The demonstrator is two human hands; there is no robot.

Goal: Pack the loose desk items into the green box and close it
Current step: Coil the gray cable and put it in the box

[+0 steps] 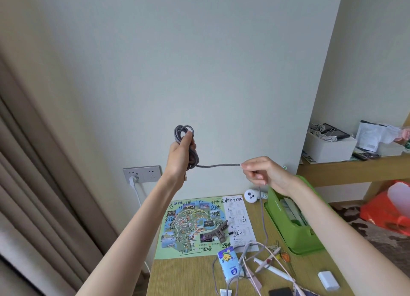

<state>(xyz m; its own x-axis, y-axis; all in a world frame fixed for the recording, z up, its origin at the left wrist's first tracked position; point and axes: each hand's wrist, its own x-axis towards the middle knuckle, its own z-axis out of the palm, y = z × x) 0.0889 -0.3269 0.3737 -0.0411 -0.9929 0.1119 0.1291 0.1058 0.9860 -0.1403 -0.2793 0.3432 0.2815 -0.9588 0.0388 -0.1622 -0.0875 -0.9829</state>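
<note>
Single head-worn wide-angle view, facing forward toward the wall [199, 62] and tilted slightly down. Near range: hands raised at frame centre, forearms entering from 7 and 5 o'clock. Desk [190, 273] cropped along the 6 o'clock edge; shelf [355, 170] at 3 o'clock; curtain [33, 162] at 9 o'clock.

Braided cloth cable [218, 165]; glossy, probably plastic green box [297, 235]; wood-grain desk [184, 278].

map [200, 225] on desk [188, 275], box [295, 231] right
</note>
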